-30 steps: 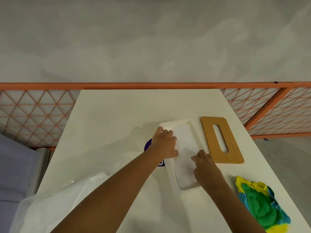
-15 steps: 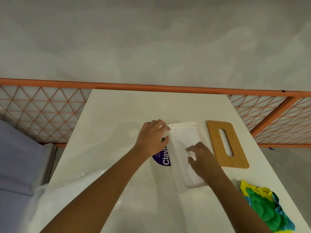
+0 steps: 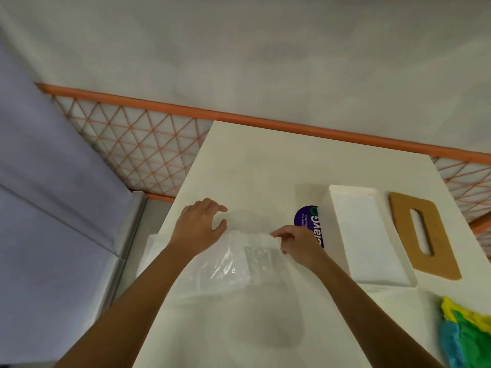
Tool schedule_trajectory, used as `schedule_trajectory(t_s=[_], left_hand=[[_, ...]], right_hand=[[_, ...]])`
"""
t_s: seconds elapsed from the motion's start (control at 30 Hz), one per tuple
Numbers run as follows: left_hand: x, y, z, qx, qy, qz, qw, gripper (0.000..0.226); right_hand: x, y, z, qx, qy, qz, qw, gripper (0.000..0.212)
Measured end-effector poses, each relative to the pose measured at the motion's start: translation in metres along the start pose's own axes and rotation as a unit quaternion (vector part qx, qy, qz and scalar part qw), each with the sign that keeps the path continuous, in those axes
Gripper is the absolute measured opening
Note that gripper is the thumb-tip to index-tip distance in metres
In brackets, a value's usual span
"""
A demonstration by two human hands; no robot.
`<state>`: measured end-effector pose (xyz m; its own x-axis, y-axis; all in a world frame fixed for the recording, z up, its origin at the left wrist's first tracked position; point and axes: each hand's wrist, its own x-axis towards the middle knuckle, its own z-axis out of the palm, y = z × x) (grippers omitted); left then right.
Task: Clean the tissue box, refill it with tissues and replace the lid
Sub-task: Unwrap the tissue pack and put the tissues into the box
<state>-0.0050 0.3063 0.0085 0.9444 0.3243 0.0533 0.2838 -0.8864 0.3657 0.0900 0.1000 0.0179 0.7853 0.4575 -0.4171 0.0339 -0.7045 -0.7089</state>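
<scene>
The white tissue box (image 3: 336,208) stands open on the table at the right, with white tissues (image 3: 366,235) lying inside. Its wooden lid (image 3: 425,264), with a long slot, lies flat just right of the box. A clear plastic wrapper (image 3: 233,264) with a purple label (image 3: 309,227) lies left of the box. My right hand (image 3: 297,243) pinches the wrapper's top edge. My left hand (image 3: 199,227) hovers over the wrapper's left end, fingers spread and relaxed, not plainly gripping.
A yellow, green and blue cloth (image 3: 467,333) lies at the table's near right corner. The white table (image 3: 265,160) is bordered by an orange lattice railing (image 3: 138,139). A lilac surface (image 3: 53,197) lies to the left.
Both hands left the tissue box and moved left onto the plastic wrapper. My right hand now pinches it. The view has swung left, so box and lid sit further right.
</scene>
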Motion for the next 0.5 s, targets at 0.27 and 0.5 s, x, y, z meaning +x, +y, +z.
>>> schedule_trajectory(t_s=[0.27,0.5], left_hand=[[-0.049,-0.035,-0.005,-0.019,-0.21,-0.068,0.975,0.122],[-0.066,-0.041,0.033,0.077,-0.236,-0.031,0.968,0.135]], right_hand=[[0.004,-0.011,0.041,0.062,-0.066,0.081,0.993,0.017],[0.01,-0.006,0.071,-0.002,-0.049,0.1,0.994,0.024]])
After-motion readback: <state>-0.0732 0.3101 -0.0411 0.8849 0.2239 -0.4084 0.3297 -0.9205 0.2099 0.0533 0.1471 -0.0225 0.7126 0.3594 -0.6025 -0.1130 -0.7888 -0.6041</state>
